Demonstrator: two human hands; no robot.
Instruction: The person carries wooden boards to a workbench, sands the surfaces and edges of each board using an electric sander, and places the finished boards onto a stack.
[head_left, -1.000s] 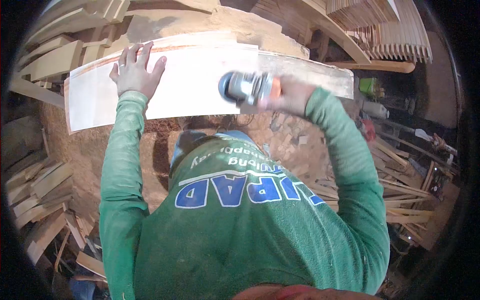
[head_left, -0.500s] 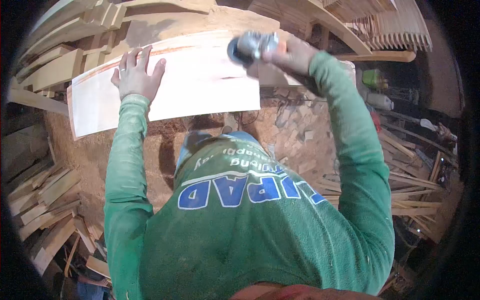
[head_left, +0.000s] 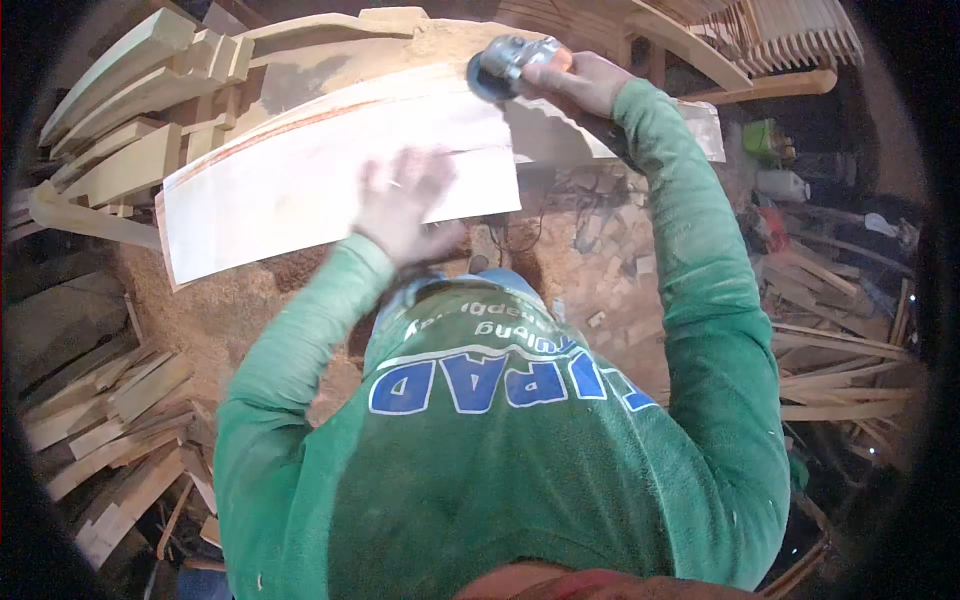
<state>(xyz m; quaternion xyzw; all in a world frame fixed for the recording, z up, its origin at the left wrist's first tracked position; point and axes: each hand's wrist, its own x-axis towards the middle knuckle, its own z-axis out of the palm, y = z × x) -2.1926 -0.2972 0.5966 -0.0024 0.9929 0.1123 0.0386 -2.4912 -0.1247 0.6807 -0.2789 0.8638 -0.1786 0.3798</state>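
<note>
Grinder [head_left: 516,58] in the right hand [head_left: 588,82]

Right hand [head_left: 590,85] with fingers [head_left: 550,80] around a power tool [head_left: 512,58], blurred left hand [head_left: 408,205] over a pale board [head_left: 285,190], piled wood [head_left: 130,420]

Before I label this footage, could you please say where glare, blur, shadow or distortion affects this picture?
Head view: glare whitens the panel, a shadow falls beside its right end, the left hand is blurred, and wide-angle distortion curves the scene.
</note>
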